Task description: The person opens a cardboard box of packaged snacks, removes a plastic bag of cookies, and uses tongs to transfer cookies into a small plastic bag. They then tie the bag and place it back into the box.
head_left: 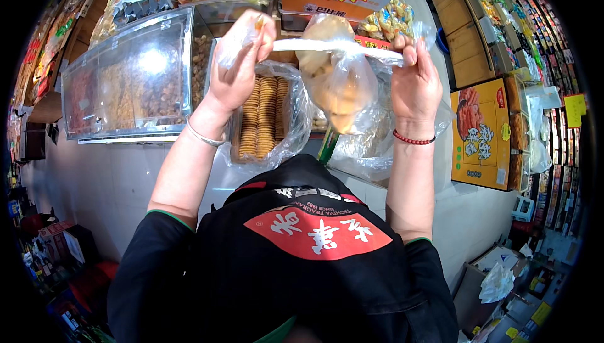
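Above biscuit tray (264,119): plastic bag (336,82) stretched between left hand (236,69) fingers, right hand (415,85) fingers.

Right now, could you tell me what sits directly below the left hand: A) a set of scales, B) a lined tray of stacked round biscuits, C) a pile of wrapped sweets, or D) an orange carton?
B: the left hand, which pinches the twisted neck of the clear plastic bag of pastries along with the right hand, hovers over a plastic-lined tray of stacked round biscuits; the orange carton stands far right.

Head-worn fisheye, looking down—close, edges perhaps bent
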{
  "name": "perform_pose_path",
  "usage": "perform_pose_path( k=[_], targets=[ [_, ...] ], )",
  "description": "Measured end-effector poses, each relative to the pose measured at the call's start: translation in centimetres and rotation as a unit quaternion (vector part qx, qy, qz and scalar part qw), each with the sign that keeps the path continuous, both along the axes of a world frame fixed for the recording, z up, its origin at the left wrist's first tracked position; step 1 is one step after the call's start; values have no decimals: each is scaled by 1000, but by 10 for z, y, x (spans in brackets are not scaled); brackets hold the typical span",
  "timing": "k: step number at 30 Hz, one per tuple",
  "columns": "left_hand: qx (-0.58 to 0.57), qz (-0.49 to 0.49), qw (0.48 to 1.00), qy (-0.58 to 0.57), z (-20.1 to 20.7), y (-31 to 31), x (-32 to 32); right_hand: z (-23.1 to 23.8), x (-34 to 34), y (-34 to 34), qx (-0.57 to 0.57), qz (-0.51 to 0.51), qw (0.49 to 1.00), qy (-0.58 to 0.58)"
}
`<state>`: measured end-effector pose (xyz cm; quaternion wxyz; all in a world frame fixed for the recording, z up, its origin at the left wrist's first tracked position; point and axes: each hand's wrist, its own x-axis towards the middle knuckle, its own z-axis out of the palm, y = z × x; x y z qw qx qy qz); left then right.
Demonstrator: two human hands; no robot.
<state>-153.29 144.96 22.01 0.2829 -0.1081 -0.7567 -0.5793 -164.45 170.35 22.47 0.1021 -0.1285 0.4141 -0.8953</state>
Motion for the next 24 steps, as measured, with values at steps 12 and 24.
perform_pose_path(
  k=[12,24],
  targets=[
    [264,-105,937,-203,-55,7,6,-37,-10,9,-138,106,977,-126],
    [34,-153,987,-20,-28,50,-6,-39,48,-34,350,156,892,238]
  ],
)
